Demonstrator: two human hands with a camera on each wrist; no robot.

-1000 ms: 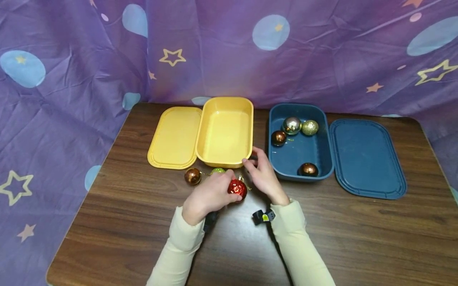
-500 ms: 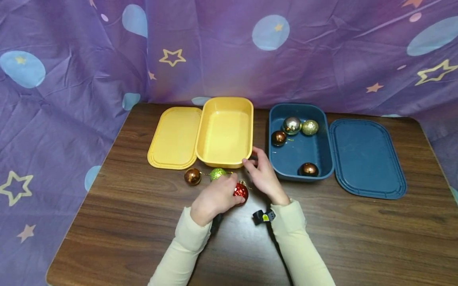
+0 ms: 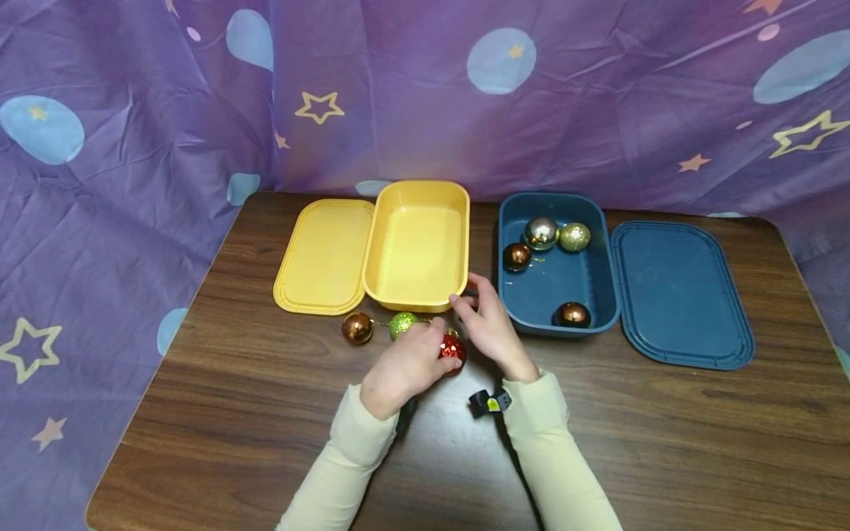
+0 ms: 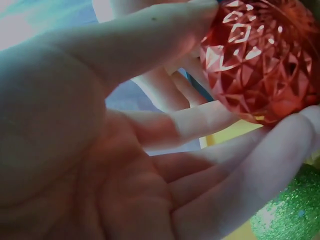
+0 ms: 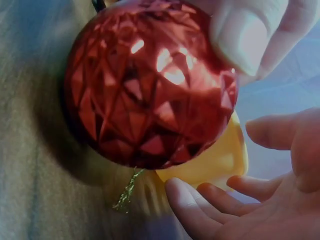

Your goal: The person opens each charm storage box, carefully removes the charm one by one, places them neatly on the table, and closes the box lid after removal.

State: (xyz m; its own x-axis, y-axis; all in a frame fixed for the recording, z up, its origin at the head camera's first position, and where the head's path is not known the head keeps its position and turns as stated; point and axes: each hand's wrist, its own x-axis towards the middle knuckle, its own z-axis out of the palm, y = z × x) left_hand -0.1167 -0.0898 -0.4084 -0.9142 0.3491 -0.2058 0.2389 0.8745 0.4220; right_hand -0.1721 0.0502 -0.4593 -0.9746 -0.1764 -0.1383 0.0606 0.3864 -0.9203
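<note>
In the head view, my left hand [image 3: 408, 363] pinches a faceted red Christmas bauble [image 3: 452, 349] between thumb and fingers, low over the table. The left wrist view shows the thumb against one side of the red bauble [image 4: 260, 65] and fingertips beneath it. A gold cord [image 5: 129, 192] hangs from it in the right wrist view. My right hand [image 3: 493, 328] rests just to the right, fingers loosely bent and grasping nothing, thumb tip right at the near corner of the yellow box [image 3: 416, 304]. Beside the left fingers lie a glittery green bauble [image 3: 402, 324] and a brown bauble [image 3: 357, 328].
A yellow lid [image 3: 325, 258] lies flat against the yellow box's left side. To the right stands a blue box [image 3: 547, 291] with several silver, gold and brown baubles inside, and its blue lid [image 3: 684, 295] lies beyond it. A purple patterned cloth [image 3: 412, 96] hangs behind the table.
My left hand has shifted slightly right with the red bauble, toward the right hand, uncovering more of the green bauble. The right hand has kept its place.
</note>
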